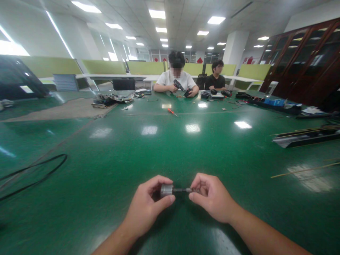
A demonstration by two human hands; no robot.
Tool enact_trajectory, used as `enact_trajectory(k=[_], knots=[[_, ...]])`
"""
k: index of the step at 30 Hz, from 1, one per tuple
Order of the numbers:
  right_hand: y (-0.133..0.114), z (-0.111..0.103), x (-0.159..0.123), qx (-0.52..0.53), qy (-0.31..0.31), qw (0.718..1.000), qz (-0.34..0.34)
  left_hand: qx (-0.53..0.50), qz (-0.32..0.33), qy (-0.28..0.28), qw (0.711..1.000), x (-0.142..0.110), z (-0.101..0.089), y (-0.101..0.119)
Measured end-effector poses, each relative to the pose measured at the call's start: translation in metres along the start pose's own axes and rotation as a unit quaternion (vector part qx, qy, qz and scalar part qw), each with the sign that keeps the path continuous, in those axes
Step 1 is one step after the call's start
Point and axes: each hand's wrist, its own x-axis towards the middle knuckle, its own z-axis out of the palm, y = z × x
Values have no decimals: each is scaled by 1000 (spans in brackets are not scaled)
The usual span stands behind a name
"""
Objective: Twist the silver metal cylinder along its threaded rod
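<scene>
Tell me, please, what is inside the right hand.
The right hand holds the end of a thin dark rod; part of that end is covered, so its shape cannot be told.

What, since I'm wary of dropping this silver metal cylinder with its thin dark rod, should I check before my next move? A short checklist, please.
1. Left hand holding the silver metal cylinder: ok, between thumb and fingers.
2. Right hand gripping the far end of the thin dark rod: ok.
3. Rod and cylinder in line: ok, as far as this view shows.
4. Rod fixed firmly in the cylinder: cannot tell.
5. Black looped cable away from both hands: ok, off to the left.
6. Orange-handled screwdriver close by, if needed: not ok, well forward on the glossy green tabletop.
</scene>
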Motion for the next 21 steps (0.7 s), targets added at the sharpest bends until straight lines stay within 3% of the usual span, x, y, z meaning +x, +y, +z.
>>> enact_trajectory(k=[21], knots=[[5, -2, 1, 4, 0, 1000, 0, -23, -12, 5, 1000, 1, 1, 1]])
